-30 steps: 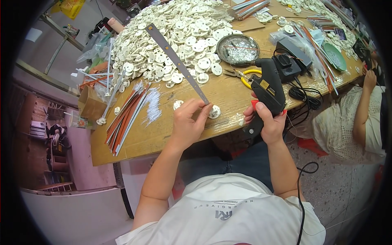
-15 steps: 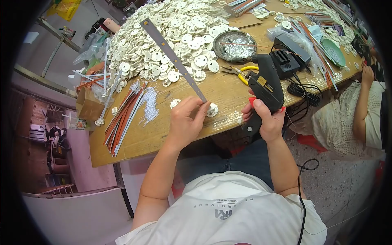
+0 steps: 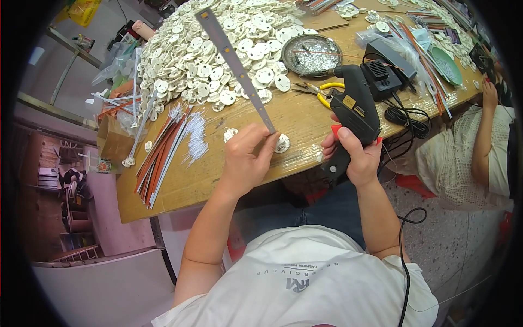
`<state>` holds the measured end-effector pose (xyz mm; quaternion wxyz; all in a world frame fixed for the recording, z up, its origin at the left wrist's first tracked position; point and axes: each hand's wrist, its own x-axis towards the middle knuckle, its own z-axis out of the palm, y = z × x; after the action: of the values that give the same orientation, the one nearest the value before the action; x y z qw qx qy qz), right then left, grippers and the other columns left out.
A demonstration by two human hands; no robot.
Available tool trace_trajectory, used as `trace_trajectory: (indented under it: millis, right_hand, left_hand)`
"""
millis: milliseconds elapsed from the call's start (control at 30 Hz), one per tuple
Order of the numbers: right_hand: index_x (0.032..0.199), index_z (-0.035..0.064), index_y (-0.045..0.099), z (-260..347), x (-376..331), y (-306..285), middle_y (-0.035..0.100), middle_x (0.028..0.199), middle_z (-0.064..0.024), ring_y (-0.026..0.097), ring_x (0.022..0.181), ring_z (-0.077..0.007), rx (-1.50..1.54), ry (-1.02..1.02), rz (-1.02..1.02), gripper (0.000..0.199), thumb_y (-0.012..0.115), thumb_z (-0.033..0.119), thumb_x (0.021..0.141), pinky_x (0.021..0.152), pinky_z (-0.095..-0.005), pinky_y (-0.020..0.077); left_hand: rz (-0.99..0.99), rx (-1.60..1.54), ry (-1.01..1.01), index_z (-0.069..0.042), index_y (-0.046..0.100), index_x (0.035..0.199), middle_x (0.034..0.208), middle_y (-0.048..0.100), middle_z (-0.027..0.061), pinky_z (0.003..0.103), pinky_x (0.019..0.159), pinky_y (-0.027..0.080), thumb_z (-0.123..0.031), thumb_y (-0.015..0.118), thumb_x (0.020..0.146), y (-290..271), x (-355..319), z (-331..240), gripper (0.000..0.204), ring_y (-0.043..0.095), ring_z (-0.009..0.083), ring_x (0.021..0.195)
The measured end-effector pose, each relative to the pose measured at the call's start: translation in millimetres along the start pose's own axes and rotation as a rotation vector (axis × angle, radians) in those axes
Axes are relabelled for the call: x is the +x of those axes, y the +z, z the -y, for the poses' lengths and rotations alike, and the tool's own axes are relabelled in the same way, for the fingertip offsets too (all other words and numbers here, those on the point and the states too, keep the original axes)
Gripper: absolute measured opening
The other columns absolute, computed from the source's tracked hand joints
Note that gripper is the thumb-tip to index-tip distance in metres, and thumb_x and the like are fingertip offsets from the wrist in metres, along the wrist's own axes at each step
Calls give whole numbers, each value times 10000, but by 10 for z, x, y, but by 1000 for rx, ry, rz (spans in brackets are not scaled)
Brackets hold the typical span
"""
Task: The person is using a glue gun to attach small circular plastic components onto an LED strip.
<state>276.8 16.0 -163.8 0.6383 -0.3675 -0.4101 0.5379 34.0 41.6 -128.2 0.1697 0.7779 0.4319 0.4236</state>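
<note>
Pinching the near end of a long grey metal strip (image 3: 235, 64), our left hand (image 3: 246, 158) sits in the middle of the frame, thumb and fingers pressed together on it. From there the strip rises slanted toward the upper left, passing over the pile. Our right hand (image 3: 355, 158), just right of the centre, is wrapped tight around the handle of a black glue gun (image 3: 355, 109), and the gun's nozzle points to the upper left.

We work on a wooden table (image 3: 185, 185) that fills the upper half of the frame. On its upper middle lies a big pile of white round discs (image 3: 207, 49). Left of centre we see a bundle of orange and white thin sticks (image 3: 166, 147). At the upper right of the pile stands a round metal dish (image 3: 311, 54) with shiny scraps inside. Between this dish and the gun lie yellow-handled pliers (image 3: 321, 90). One single white disc (image 3: 282, 144) lies on the table touching the strip's lower end, beside our left fingers. At the right edge of the frame another person's arm (image 3: 482, 141) is visible.
</note>
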Motion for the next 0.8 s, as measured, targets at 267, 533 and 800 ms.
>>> trace_trajectory:
  millis: [267,533,800]
  right_hand:
    - [1348,-42,664,-9,-10,9,753,827,-126,719,686,-177,-3,12,-17,378,665,188,1048,653,-317,610]
    - [1082,-25,723,-13,-23,26,761,862,-82,718,733,-131,48,18,10,191,713,162,1047,676,-295,593]
    - [1059,-27,744,-36,5,82,754,809,-47,696,701,-92,-97,-25,41,222,750,192,1022,651,-286,557]
  left_hand:
    - [48,27,-37,41,743,971,863,735,132,324,716,528,19,765,951,-44,9,-38,36,701,233,766]
    - [-17,-9,-125,38,722,959,815,693,140,347,678,523,-9,764,966,-2,-32,-124,63,686,231,725]
    - [-107,-15,43,44,758,1007,933,764,103,304,761,531,19,769,977,-245,201,-319,41,698,174,812]
